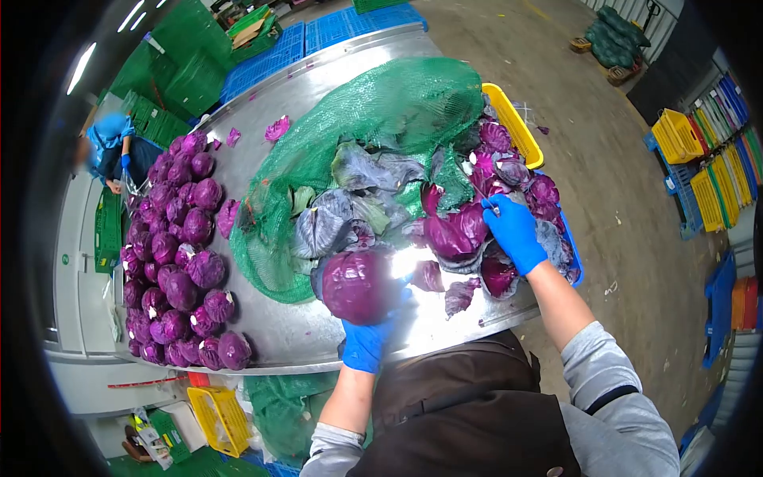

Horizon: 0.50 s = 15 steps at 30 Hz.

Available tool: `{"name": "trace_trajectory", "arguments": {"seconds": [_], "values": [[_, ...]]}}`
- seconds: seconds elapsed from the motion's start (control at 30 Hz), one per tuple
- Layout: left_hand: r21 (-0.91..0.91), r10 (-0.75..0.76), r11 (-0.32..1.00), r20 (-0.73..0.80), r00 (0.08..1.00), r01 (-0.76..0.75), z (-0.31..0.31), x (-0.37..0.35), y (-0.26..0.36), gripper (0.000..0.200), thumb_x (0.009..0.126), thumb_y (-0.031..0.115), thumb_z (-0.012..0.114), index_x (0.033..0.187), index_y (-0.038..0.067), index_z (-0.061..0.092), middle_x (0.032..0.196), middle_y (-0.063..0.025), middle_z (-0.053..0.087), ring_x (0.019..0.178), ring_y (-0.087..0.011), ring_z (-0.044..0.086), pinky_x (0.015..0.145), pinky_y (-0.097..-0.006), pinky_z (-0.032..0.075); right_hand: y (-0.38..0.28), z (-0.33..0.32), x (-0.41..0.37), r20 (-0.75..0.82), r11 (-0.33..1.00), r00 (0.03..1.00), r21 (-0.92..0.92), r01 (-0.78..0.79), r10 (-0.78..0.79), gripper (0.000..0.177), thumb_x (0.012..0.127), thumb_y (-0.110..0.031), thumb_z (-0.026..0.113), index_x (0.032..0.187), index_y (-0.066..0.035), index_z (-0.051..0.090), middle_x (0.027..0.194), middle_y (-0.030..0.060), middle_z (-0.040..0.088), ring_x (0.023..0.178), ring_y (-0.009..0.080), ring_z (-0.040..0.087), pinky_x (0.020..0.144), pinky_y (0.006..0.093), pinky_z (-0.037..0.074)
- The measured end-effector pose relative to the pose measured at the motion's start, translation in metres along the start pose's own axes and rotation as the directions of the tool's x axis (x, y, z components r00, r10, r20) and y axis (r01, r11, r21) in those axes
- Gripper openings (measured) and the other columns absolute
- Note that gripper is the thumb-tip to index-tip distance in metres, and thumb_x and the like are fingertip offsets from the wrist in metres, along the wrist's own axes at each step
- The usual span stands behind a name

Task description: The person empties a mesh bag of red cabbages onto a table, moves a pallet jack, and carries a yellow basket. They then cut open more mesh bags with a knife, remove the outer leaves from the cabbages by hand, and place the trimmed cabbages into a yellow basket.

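My left hand (367, 338), in a blue glove, holds a large round purple cabbage (358, 286) from below, near the front of the metal table (290, 338). My right hand (511, 230), also gloved in blue, is closed over the pile of loose cabbage leaves (465, 230) on the right. A thin tool, perhaps a knife, seems to stick out of its fingers. Behind the cabbage, a green mesh sack (373, 103) spreads across the table with grey-purple outer leaves (326, 222) on it. A blurred patch covers the cabbage's right side.
Many trimmed purple cabbages (181, 291) are heaped at the table's left end. A yellow crate (515, 127) and a blue crate (574, 246) full of leaves stand at the right edge. Another person (111, 143) is at the far left.
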<state>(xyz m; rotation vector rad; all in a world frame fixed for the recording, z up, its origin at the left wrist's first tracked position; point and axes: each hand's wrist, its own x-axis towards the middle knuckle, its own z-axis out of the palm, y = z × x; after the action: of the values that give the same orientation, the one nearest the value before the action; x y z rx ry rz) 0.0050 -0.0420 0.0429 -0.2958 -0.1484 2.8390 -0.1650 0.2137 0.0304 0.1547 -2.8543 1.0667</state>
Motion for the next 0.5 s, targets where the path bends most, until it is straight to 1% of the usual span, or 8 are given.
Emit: {"name": "trace_trajectory", "arguments": {"seconds": [0.03,0.1,0.17,0.27,0.33,0.4,0.47,0.5], "values": [[0.056,0.086,0.995,-0.169,0.982,-0.078,0.007,0.0,-0.001,0.061,0.086,0.046,0.037,0.134,0.009,0.031,0.129,-0.0242,0.04,0.1,-0.0373,0.053,0.051,-0.0319,0.049,-0.016,-0.008,-0.006,0.043,0.996,0.999,0.087,0.027,-0.031,0.023,0.075,-0.029,0.062,0.091,-0.012,0.062,0.078,0.013,0.063,0.069,0.0296,0.061,0.062,0.0388,0.048],[0.116,0.164,0.983,-0.201,0.966,-0.142,0.007,-0.001,0.002,0.061,0.086,0.046,0.037,0.133,0.008,0.031,0.126,-0.0251,0.042,0.097,-0.0366,0.055,0.052,-0.0323,0.049,-0.033,-0.003,-0.016,0.125,0.974,0.987,0.216,0.07,-0.098,0.028,0.077,-0.032,0.062,0.099,-0.014,0.061,0.081,0.0127,0.064,0.068,0.027,0.061,0.062,0.0361,0.048],[0.18,0.247,0.961,-0.226,0.942,-0.209,-0.001,-0.003,0.009,0.061,0.086,0.045,0.038,0.133,0.007,0.031,0.124,-0.026,0.044,0.095,-0.036,0.056,0.053,-0.0326,0.05,-0.053,0.001,-0.027,0.258,0.947,0.957,0.319,0.045,-0.132,0.033,0.077,-0.031,0.062,0.104,-0.012,0.06,0.089,0.0128,0.064,0.076,0.0253,0.062,0.068,0.0344,0.048],[0.093,0.255,0.965,-0.081,0.964,-0.247,-0.011,-0.009,0.023,0.056,0.089,0.039,0.039,0.133,0.005,0.032,0.118,-0.0273,0.048,0.089,-0.0347,0.059,0.054,-0.0338,0.052,-0.06,0.016,-0.044,0.363,0.903,0.912,0.43,0.017,-0.19,0.036,0.079,-0.031,0.061,0.107,-0.008,0.059,0.097,0.0114,0.064,0.086,0.0241,0.061,0.075,0.0333,0.047],[-0.177,0.171,0.975,0.222,0.96,-0.133,-0.002,-0.012,0.027,0.052,0.09,0.033,0.041,0.133,0.004,0.031,0.114,-0.0279,0.049,0.084,-0.0337,0.06,0.057,-0.0345,0.054,-0.062,0.022,-0.053,0.426,0.898,0.888,0.439,-0.032,-0.176,0.037,0.079,-0.031,0.061,0.107,-0.007,0.058,0.096,0.0112,0.064,0.086,0.0223,0.062,0.075,0.0329,0.047],[-0.161,0.157,0.981,0.321,0.934,-0.109,0.001,-0.018,0.05,0.051,0.091,0.028,0.042,0.134,0.005,0.029,0.113,-0.0274,0.049,0.086,-0.0344,0.059,0.059,-0.0341,0.055,-0.064,0.022,-0.056,0.529,0.933,0.84,0.35,-0.086,-0.121,0.036,0.079,-0.029,0.062,0.106,-0.006,0.058,0.094,0.0115,0.064,0.085,0.0206,0.062,0.074,0.0322,0.048],[-0.016,0.278,0.958,0.278,0.92,-0.285,0.007,-0.033,0.079,0.052,0.09,0.031,0.042,0.134,0.006,0.031,0.118,-0.0278,0.047,0.09,-0.0363,0.058,0.063,-0.0353,0.055,-0.057,0.031,-0.061,0.533,0.877,0.835,0.457,-0.149,-0.136,0.033,0.079,-0.025,0.063,0.105,-0.006,0.059,0.092,0.0113,0.065,0.084,0.0183,0.062,0.072,0.0309,0.048],[0.016,0.33,0.936,0.315,0.89,-0.352,0.013,-0.036,0.095,0.058,0.086,0.041,0.045,0.132,0.007,0.034,0.125,-0.0283,0.041,0.094,-0.0395,0.056,0.068,-0.0395,0.054,-0.057,0.034,-0.06,0.532,0.902,0.839,0.41,-0.134,-0.118,0.031,0.079,-0.023,0.063,0.104,-0.005,0.06,0.091,0.011,0.065,0.083,0.0171,0.061,0.072,0.0302,0.048]]}}
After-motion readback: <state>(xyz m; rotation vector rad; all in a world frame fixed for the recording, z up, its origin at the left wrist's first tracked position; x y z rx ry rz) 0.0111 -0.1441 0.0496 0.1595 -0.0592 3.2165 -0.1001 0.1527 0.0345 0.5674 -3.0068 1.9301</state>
